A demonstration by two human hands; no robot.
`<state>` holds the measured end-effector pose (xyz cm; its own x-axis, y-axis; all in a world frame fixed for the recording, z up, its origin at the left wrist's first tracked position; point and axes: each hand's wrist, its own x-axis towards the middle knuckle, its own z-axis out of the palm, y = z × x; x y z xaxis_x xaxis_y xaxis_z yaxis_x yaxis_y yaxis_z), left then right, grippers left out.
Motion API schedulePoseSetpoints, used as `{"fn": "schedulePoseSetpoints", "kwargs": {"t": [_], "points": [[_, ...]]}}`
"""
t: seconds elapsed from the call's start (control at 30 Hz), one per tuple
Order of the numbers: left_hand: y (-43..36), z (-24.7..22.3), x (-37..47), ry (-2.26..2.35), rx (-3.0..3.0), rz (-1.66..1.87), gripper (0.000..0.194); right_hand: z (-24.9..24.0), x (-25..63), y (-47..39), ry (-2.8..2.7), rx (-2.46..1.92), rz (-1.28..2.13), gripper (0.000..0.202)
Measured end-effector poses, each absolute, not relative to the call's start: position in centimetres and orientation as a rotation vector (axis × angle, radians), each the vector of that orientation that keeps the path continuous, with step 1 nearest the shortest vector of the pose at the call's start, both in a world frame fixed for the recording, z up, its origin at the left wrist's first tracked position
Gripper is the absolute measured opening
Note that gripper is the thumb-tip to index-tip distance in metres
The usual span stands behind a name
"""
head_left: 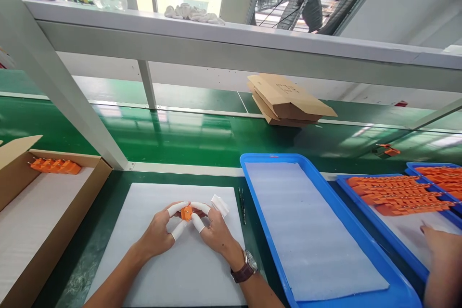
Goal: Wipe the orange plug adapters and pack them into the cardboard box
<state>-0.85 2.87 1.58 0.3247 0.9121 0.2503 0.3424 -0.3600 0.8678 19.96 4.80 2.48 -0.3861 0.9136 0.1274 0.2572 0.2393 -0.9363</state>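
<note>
Between my two hands is a small orange block-shaped part [186, 213], held over the white mat [144, 269]. My left hand [159, 231] pinches its left side, with white covers on the thumb and index fingertips. From the right, my right hand [212, 228] grips the same part, also with white finger covers. A watch with a brown strap [245, 268] is on my right wrist. Beside the right knuckles lies a folded white tissue or cloth [220, 205]. The part's finer details are too small to make out.
A cardboard box [72, 221] with several orange parts [56, 166] stands left. To the right are a blue tray [272, 240] lined with white sheet, and trays of orange parts [397, 195] near another person's hand [438, 240]. A thin dark tool [242, 206] lies beside the mat.
</note>
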Motion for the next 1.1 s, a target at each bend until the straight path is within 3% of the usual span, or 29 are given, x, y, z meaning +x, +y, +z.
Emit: {"fn": "schedulePoseSetpoints", "kwargs": {"t": [0.57,0.73,1.1], "points": [[2.9,2.7,-0.6,0.962,1.836,1.008,0.052,2.3,20.1,5.3,-1.706,-1.075,1.294,0.038],[3.0,2.6,-0.7,0.942,1.849,0.984,0.055,1.8,20.1,5.4,-1.663,-1.085,1.326,0.031],[3.1,1.9,-0.9,1.013,1.788,1.072,0.048,2.2,20.1,5.0,-1.709,-1.097,1.276,0.032]]}}
